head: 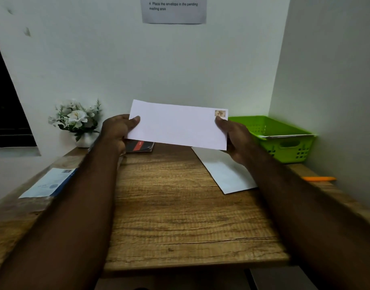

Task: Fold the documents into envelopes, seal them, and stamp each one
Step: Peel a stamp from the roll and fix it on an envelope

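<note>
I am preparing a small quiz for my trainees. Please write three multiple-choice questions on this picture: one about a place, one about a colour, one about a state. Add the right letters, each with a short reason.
1. Where on the held envelope is the stamp?
A. upper right corner
B. lower left corner
C. centre

2. What colour is the basket at the right of the table?
A. blue
B. green
C. red

3. How is the envelope held?
A. It lies on the table, untouched
B. The left hand and the right hand each grip one end
C. Only one hand grips it

Answers:
1 A: the stamp sits at the top edge, just above the right hand.
2 B: its walls are bright green.
3 B: a thumb lies on the front at each end, and the envelope is above the table.
</note>
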Demonstrator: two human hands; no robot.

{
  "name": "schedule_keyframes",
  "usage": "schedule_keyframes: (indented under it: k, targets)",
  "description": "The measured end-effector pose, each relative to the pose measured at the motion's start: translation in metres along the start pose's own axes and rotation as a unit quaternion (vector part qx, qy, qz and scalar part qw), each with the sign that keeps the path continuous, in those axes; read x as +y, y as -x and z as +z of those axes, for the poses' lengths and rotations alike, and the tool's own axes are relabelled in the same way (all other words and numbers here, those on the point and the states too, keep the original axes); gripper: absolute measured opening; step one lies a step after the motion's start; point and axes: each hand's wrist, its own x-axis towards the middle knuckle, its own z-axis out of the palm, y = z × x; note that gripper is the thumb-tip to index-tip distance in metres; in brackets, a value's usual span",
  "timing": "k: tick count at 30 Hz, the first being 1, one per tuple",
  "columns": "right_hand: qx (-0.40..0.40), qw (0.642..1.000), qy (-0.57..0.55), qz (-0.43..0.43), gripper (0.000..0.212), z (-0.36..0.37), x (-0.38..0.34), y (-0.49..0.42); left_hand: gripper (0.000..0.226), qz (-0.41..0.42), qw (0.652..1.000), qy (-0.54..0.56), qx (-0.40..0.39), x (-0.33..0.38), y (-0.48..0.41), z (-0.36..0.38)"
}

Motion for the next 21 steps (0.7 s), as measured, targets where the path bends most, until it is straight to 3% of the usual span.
schedule_keyframes:
  k: [4, 9, 16, 21]
  targets:
    - [-0.061, 0.998, 0.029, 0.007, 0.034, -0.005, -0.009, 0.004, 0.014, 0.010, 0.998, 0.065, 0.016, -0.001, 0.001, 0.002]
    - [-0.098, 0.995, 0.026, 0.005, 0.028, 0.000, -0.023, 0.012, 0.020, 0.038, 0.989, 0.121, 0.082, 0.001, -0.004, 0.006]
    - [-0.029, 0.999, -0.011, -0.018, 0.021, 0.006, -0.028, 0.012, 0.015, -0.010, 0.973, 0.223, 0.053, 0.002, 0.013, 0.026]
    - [0.028, 0.997, -0.058, -0.030, 0.020, 0.007, -0.046, 0.020, 0.008, -0.044, 0.983, 0.180, -0.009, 0.012, 0.038, 0.060]
